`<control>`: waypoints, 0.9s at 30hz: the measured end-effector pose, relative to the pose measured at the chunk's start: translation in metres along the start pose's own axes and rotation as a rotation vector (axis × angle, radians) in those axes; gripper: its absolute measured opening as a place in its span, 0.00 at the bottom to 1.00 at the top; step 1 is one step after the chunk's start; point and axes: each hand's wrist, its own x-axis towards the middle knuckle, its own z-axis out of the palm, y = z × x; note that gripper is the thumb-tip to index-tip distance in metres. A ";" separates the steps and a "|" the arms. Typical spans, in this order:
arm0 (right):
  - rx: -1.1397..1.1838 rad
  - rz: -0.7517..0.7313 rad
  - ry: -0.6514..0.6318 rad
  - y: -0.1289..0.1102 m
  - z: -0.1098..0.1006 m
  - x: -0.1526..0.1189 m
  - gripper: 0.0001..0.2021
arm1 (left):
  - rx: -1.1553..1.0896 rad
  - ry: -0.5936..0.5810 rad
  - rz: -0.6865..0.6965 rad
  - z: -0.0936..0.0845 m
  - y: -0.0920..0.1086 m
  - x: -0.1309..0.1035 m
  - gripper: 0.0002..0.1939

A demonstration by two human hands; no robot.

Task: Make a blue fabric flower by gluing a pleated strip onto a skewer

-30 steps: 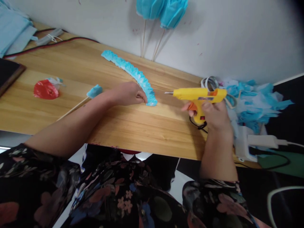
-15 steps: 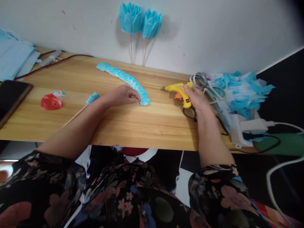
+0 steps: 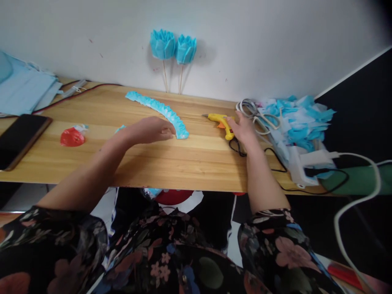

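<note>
A pleated blue strip (image 3: 167, 111) lies in a curve on the wooden table. My left hand (image 3: 154, 130) is beside its near end, fingers curled together; whatever they may hold is hidden. To the right, my right hand (image 3: 241, 125) has its thumb and fingers apart at the handle of a yellow glue gun (image 3: 219, 118), whose nozzle points left. A small blue piece (image 3: 120, 128) shows partly behind my left forearm. Two blue flowers (image 3: 163, 45) on thin sticks lean against the wall.
Scissors (image 3: 266, 122) and a roll of tape (image 3: 246, 107) lie beyond my right hand, near a heap of blue and white scraps (image 3: 301, 122). A power strip (image 3: 300, 167) with cables is at the right. A phone (image 3: 23, 136), red wrapper (image 3: 72, 137) and blue sheets (image 3: 27, 87) are leftward.
The view has shifted slightly. My right hand has loosened from the glue gun, which now sits lower, and its fingers have spread. My left forearm now covers the stick of the small blue piece.
</note>
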 end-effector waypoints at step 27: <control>-0.169 -1.040 -0.348 -0.051 -0.033 -0.095 0.13 | 0.364 0.542 -0.475 0.046 -0.069 -0.141 0.19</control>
